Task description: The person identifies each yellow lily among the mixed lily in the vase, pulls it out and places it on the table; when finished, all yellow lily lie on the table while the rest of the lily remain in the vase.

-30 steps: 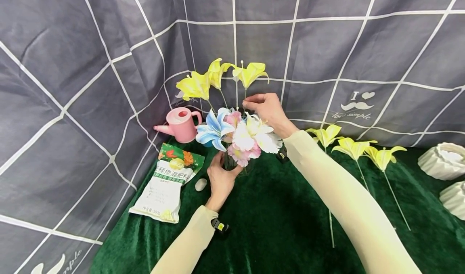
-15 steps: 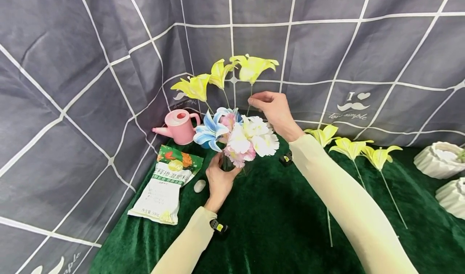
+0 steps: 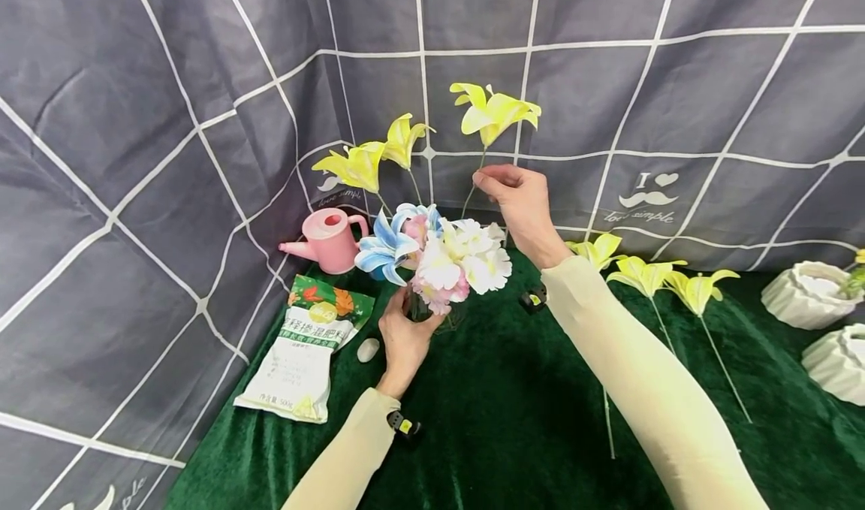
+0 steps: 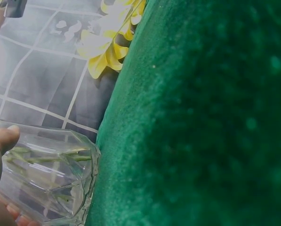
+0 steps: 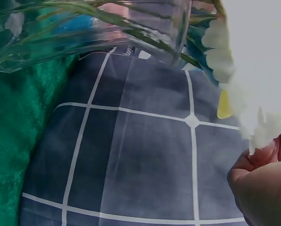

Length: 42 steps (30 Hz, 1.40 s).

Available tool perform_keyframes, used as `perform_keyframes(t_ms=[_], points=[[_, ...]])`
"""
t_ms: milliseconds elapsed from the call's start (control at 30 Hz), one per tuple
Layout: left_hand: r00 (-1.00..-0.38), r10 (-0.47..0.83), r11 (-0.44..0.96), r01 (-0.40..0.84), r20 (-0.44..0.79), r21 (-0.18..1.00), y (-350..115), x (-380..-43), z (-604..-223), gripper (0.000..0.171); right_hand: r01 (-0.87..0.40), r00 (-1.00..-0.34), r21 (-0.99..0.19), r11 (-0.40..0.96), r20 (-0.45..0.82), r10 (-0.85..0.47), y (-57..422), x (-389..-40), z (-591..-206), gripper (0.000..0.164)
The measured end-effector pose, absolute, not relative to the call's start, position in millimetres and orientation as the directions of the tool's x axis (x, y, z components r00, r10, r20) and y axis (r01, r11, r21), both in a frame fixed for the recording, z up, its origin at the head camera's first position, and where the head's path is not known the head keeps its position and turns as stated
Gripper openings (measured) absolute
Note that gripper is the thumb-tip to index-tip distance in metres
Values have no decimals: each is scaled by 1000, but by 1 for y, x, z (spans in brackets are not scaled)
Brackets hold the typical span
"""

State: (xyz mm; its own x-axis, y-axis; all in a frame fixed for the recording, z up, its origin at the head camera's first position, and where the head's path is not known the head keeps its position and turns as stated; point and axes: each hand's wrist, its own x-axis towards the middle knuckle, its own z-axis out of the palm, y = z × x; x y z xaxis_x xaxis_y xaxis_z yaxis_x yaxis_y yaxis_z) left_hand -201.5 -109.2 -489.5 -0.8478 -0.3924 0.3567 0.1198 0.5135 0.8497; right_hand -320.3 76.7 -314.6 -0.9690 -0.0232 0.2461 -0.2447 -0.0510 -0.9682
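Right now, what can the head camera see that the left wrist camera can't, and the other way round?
Only the head view: the pink watering can and white-and-green printed bag.

Only the left wrist view: green stem ends inside the clear glass vase.

Both: the left hand holding that vase, yellow pointed-petal flowers, green velvety cloth, grey white-lined curtain.

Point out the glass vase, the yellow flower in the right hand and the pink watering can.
Glass vase [image 4: 53,176]: left wrist view, on its clear side wall.
Held yellow flower [image 3: 496,116]: head view, on its petals.
Pink watering can [image 3: 331,247]: head view, on the side of its body.
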Motion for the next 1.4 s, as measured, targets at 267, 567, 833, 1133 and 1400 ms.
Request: perform_keyframes(t_ms=[267,567,833,1133,1400], points=[[-861,-389,504,99,328,858,-111,-200,-489,75,-316,-949,-938,-141,313,38,76,-316,-306,15],[-865,-393,502,83,312,861,-109,-199,-487,77,-405,-913,-882,-240,376,161,88,-313,-298,10],[-865,-398,487,84,307,869,-108,-199,-485,78,-434,-899,-811,-393,361,248,97,-309,-286,12],[-868,-405,483,62,286,873,-107,-199,-486,79,-502,-865,-609,-614,335,374,121,-306,-269,9],[-869,-411,484,48,275,874,-109,-200,-487,80,-554,-832,-469,-688,331,445,153,-298,-256,7]])
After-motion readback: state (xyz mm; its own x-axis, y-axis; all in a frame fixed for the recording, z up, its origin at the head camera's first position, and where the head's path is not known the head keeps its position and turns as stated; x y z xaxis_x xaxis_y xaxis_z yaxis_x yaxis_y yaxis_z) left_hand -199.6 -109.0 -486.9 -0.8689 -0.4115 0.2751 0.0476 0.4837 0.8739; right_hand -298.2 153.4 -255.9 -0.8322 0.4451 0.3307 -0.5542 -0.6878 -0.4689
